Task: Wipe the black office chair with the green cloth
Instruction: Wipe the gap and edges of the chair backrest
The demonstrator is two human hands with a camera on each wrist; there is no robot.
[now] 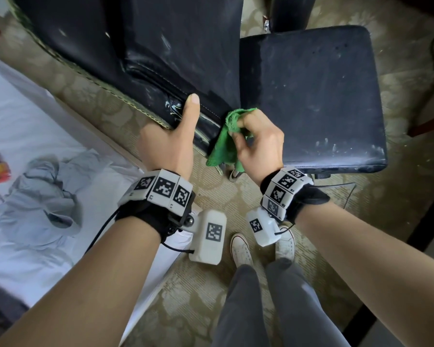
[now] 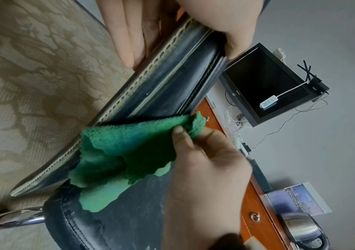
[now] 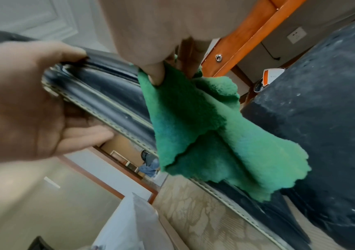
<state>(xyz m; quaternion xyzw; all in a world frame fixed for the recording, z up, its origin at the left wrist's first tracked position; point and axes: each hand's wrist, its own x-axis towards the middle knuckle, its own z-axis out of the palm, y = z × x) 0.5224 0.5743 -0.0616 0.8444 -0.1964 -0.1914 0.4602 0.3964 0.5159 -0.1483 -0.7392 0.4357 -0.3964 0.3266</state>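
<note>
The dusty black leather office chair [image 1: 311, 96] has its stitched backrest edge clamped in the left hand [image 1: 171, 144], thumb on top and fingers underneath, while right beside it the right hand [image 1: 258, 144] pinches the fuzzy green microfibre cloth [image 1: 223, 146], which hangs against that edge with bare seat open beyond the knuckles.

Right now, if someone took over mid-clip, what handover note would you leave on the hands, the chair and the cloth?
Left hand: grips the stitched top edge of the black leather office chair backrest, thumb on the front, steadying it.
Right hand: pinches the fuzzy green cloth against the backrest near that edge; the rest hangs loose.
Done: cannot tell how much has been wiped.
Left: the dusty black seat cushion shows white specks and smears, and the backrest has streaks higher up.
</note>
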